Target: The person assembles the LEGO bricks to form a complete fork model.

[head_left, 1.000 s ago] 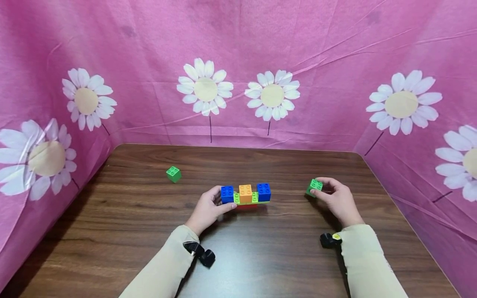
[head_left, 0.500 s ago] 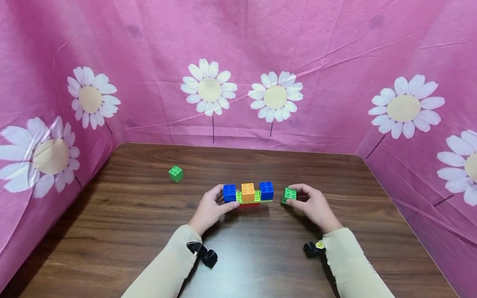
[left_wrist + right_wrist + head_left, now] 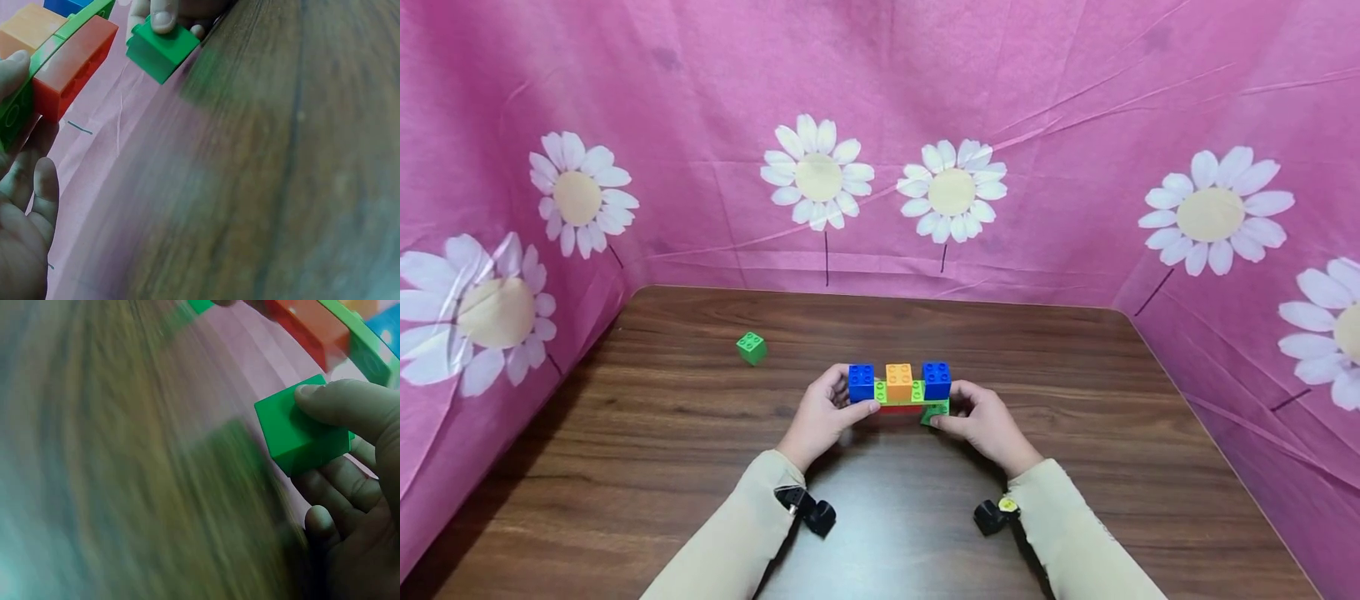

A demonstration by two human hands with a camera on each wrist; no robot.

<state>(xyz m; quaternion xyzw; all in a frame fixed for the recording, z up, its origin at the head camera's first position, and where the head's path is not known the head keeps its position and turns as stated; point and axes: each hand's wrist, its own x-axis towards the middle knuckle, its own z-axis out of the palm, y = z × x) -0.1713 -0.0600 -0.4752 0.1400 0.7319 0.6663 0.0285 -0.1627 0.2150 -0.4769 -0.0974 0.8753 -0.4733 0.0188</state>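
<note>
My left hand (image 3: 820,417) grips the left end of a toy-brick assembly. On top of it sit a blue brick (image 3: 861,382), an orange brick (image 3: 898,382) and another blue brick (image 3: 937,380), over a lime-green layer (image 3: 917,390). Beneath the middle is a red brick (image 3: 72,65), seen best in the left wrist view. Between thumb and fingers my right hand (image 3: 988,421) pinches a green brick (image 3: 300,428). That brick is under the assembly's right end, partly hidden by it in the head view; the right wrist view shows a gap between it and the red brick.
Another green brick (image 3: 751,348) rests on the wooden table (image 3: 685,467) at the back left. A pink cloth (image 3: 880,75) with printed daisies stands around the table's back and sides. Each wrist carries a small black camera (image 3: 992,517).
My right hand has carried the green brick leftward, from the right of the table to beneath the assembly's right end. The left hand keeps its grip, nearly in place.
</note>
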